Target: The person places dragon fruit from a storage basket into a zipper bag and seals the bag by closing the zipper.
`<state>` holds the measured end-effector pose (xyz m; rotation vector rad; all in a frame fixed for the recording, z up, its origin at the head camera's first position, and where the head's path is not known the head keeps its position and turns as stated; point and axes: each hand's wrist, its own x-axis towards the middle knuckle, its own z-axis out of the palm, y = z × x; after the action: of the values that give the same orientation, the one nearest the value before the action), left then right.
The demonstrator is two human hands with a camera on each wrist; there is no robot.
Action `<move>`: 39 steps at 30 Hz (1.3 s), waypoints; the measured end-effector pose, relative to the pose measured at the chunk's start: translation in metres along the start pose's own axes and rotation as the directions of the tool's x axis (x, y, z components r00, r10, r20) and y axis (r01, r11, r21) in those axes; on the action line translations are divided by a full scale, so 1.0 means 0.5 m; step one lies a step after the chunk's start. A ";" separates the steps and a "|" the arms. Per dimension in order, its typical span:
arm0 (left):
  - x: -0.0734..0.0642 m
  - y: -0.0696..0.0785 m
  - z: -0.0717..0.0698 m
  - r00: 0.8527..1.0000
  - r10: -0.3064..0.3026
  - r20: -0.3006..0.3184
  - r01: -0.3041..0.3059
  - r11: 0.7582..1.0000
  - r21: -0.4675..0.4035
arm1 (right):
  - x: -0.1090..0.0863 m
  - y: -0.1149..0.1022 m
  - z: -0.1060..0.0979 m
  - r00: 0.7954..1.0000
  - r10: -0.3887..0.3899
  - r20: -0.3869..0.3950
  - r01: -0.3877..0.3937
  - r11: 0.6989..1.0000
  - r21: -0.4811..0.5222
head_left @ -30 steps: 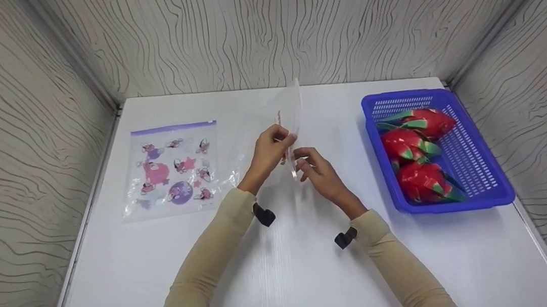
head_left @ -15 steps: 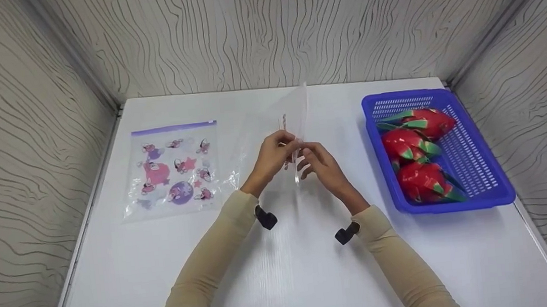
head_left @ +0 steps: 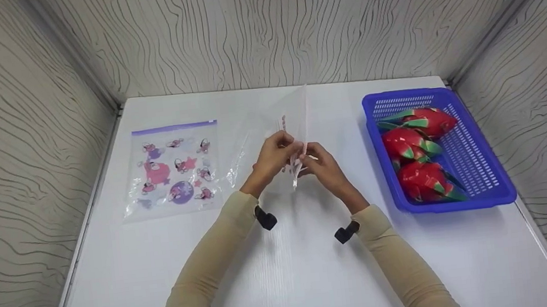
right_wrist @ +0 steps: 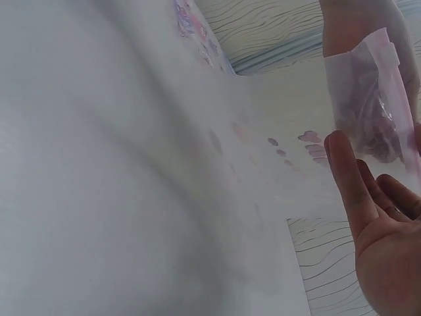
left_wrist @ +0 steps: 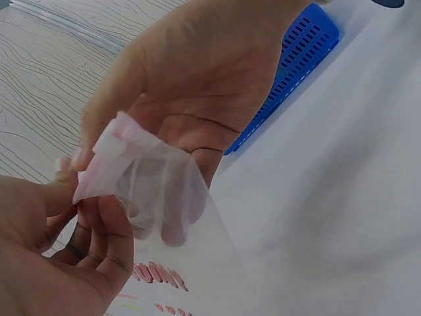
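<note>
My left hand (head_left: 274, 156) pinches the edge of a clear zip bag (head_left: 294, 108) held up over the middle of the table. The bag stands nearly edge-on in the head view. Its pink zip strip (left_wrist: 105, 155) shows between the hands in the left wrist view. From the other side my right hand (head_left: 326, 171) holds the same edge, thumb close to the left fingertips and fingers spread behind the film. Red print (left_wrist: 161, 275) marks the bag's side. Some of the left fingers are hidden behind the film in the right wrist view.
A clear bag with a purple zip and pink prints (head_left: 156, 173) lies flat on the left of the white table (head_left: 277, 285). On the right a blue basket (head_left: 380, 162) holds red dragon fruits (head_left: 404, 142) with green leaves. Patterned walls (head_left: 260, 27) enclose the table.
My right hand has come up to the bag's edge and met the left fingertips there. The left hand has moved slightly right, and the bag has swung a little with it.
</note>
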<state>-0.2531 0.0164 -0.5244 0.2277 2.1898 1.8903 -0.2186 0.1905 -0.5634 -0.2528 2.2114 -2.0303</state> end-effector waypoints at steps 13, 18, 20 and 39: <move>-0.001 -0.002 -0.004 1.000 0.011 0.017 -0.012 0.998 0.055 | 0.014 -0.005 0.006 0.982 0.033 -0.186 -0.051 0.994 -0.097; -0.002 0.002 -0.013 0.999 0.023 -0.036 -0.020 0.996 0.084 | 0.015 -0.002 -0.004 0.970 0.037 -0.242 -0.067 0.990 -0.120; -0.001 0.004 -0.017 0.998 0.036 -0.059 -0.032 0.997 0.068 | 0.016 -0.003 -0.008 0.962 0.048 -0.269 -0.080 0.991 -0.111; 0.006 0.031 -0.062 0.979 0.041 -0.200 -0.045 0.999 -0.020 | 0.042 0.016 -0.062 0.927 0.098 -0.362 -0.134 0.988 -0.076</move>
<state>-0.2653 -0.0100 -0.5050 0.0844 2.3040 2.0420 -0.2457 0.2172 -0.5682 0.2577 2.4677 -2.0375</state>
